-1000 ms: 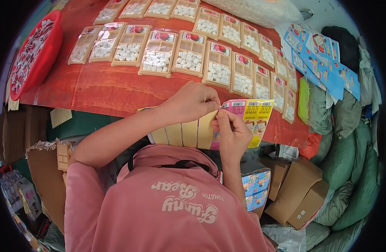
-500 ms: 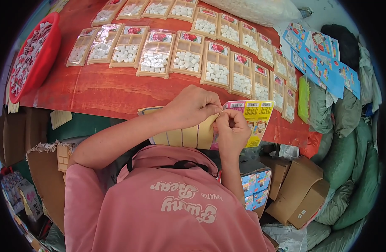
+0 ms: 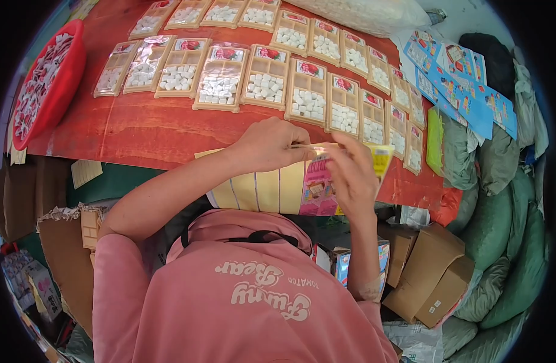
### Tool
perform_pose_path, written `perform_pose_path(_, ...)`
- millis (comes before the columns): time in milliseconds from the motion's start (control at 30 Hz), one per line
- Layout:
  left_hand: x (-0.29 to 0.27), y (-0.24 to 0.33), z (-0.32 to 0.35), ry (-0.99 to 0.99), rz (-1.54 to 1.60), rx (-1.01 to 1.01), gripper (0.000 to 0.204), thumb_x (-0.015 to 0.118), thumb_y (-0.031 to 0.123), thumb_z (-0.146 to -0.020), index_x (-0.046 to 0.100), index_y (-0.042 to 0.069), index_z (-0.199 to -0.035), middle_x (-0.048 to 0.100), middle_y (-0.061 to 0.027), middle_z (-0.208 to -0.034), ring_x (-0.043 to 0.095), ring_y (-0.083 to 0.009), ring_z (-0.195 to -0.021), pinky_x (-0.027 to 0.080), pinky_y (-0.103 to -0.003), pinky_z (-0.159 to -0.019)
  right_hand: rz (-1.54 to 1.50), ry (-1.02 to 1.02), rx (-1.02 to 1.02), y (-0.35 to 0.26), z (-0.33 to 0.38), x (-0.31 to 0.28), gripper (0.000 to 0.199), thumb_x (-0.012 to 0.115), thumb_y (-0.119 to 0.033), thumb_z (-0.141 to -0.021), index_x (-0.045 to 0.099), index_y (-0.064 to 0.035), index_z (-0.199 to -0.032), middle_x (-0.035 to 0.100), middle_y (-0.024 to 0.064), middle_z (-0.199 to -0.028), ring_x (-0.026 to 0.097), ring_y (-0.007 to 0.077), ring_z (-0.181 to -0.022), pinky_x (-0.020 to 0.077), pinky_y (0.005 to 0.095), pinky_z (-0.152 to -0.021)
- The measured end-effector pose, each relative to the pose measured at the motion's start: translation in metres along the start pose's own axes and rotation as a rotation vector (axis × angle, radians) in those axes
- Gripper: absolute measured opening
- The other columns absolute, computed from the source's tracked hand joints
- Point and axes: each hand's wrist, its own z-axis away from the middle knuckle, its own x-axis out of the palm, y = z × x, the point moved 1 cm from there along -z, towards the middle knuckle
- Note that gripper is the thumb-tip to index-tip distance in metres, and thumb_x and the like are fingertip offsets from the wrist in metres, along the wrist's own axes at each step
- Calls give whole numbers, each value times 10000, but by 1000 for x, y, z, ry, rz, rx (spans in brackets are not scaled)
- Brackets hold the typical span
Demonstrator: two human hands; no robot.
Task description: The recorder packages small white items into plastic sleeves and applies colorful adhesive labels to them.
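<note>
The left hand [image 3: 269,145] and right hand [image 3: 350,175] are both pinching a thin, clear-fronted packet [image 3: 319,181] with a pink and yellow printed card inside. They are holding it flat just above the red worktop [image 3: 151,130].

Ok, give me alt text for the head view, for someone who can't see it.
Two hands, left and right, pinch a thin clear packet at the near edge of a red table, above a stack of yellow and pink cards. Two rows of trays holding white pieces lie beyond, with a red basin at left.
</note>
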Motion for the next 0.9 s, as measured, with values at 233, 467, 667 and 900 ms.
perform_pose_path(233, 7, -3, 0, 42, -230, 63, 282, 552, 340, -813, 617, 68, -780, 588, -117, -614, 604, -291, -630, 435, -425, -524, -22, -114, -66, 14, 17, -10, 158, 617, 20, -723, 583, -15, -873, 590, 116, -1023, 553, 297, -923, 465, 344, -744)
perform_pose_path(467, 4, -14, -15, 88, -693, 408, 162, 506, 196, -818, 545, 44, -777, 607, -109, -644, 610, -276, -580, 440, -414, -464, -608, 878, 372, 21, 72, -131, 130, 482, -125, -908, 448, -35, -821, 503, 77, -786, 478, 132, -683, 419, 226, -627)
perform_pose_path(667, -9, -16, -21, -91, -732, 593, 140, 513, 223, -789, 538, 87, -766, 571, -86, -621, 593, -245, -552, 442, -400, -452, -1151, 559, 537, 2, 29, -95, 123, 550, -39, -826, 427, -46, -817, 459, 59, -776, 456, 120, -621, 403, 218, -547)
perform_pose_path(900, -5, -26, 8, 526, -781, 499, 99, 528, 151, -685, 566, 72, -729, 549, -62, -696, 573, -205, -662, 459, -336, -528, -1019, 121, 514, 14, 10, 37, 167, 627, -68, -803, 481, -55, -884, 513, 51, -814, 473, 104, -677, 398, 207, -577)
